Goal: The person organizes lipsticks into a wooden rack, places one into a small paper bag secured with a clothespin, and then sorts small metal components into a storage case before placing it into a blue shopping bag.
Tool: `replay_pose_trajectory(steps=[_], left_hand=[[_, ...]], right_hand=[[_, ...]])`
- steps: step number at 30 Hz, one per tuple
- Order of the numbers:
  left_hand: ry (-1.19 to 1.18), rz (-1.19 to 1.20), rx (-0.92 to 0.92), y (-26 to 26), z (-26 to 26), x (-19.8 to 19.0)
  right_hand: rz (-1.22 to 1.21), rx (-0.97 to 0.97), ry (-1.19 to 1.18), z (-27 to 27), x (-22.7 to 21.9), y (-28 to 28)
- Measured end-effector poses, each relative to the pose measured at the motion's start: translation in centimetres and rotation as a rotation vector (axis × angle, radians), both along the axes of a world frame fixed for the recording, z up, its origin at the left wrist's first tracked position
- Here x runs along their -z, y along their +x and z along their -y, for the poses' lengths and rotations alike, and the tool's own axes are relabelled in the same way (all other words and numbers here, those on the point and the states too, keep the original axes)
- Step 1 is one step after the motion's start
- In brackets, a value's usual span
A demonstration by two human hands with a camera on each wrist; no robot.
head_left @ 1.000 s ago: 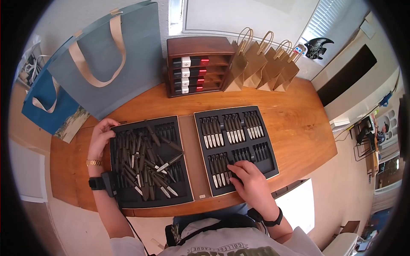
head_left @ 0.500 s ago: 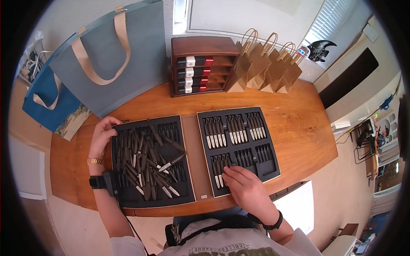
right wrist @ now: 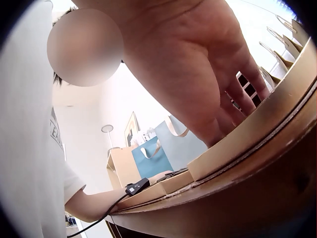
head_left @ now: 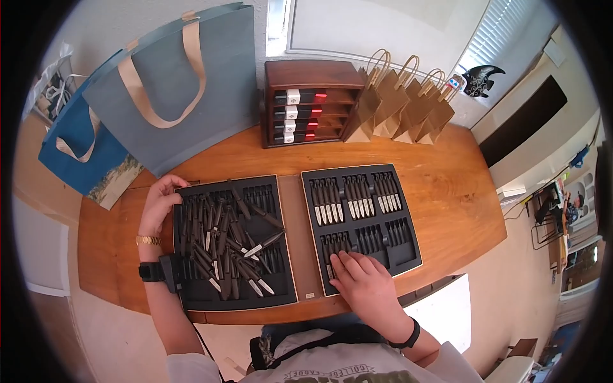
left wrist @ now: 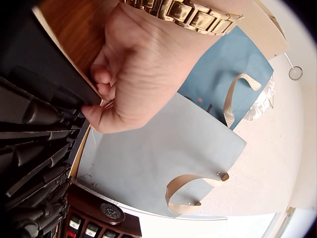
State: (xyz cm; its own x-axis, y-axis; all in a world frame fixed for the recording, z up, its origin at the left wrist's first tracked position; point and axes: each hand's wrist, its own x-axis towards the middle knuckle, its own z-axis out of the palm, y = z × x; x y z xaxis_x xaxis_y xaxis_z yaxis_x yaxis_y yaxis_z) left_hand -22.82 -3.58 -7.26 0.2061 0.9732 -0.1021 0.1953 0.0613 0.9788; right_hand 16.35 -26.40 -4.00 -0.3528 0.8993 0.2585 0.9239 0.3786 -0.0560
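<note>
A case lies open on the table, two black trays joined by a brown strip. A loose pile of dark-handled pieces with pale pointed tips [head_left: 223, 255], like small knives, covers the left tray [head_left: 281, 297]. My left hand [head_left: 156, 205] grips that tray's far left corner, thumb at the inner edge and fingers curled outside, as the left wrist view shows. Over the right tray [head_left: 403, 258], my right hand [head_left: 370, 287] rests extended fingers on a row of these pieces [head_left: 333, 242] in the near left compartment, hiding most of their tips. Similar pieces [head_left: 359, 198] fill the far compartments in neat rows.
Behind the case stand a wooden rack [head_left: 311, 73] with small boxes and several brown paper bags [head_left: 389, 112]. A large grey gift bag [head_left: 172, 89] and a blue bag [head_left: 83, 150] stand at the back left. The table's front edge [head_left: 313, 311] runs just before the case.
My right hand has moved left across the row in the near left compartment, its fingers now spread over tips that showed before. The left hand keeps its grip on the corner.
</note>
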Motion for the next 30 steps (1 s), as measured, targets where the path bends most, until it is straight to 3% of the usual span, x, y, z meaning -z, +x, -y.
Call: replay_pose_trajectory(steps=[8, 13, 23, 30], left_hand=[[0.025, 0.045, -0.006, 0.3, 0.3, 0.1], [0.050, 0.101, 0.000, 0.1, -0.2, 0.9], [0.024, 0.043, 0.010, 0.0, -0.3, 0.4], [-0.006, 0.049, -0.001, 0.5, 0.4, -0.5]], right_hand=[[-0.019, 0.002, -0.062, 0.1, -0.8, 0.2], [-0.039, 0.011, -0.230, 0.7, 0.1, -0.5], [-0.006, 0.029, -0.262, 0.8, 0.1, -0.6], [-0.122, -0.079, -0.214, 0.1, -0.9, 1.0]])
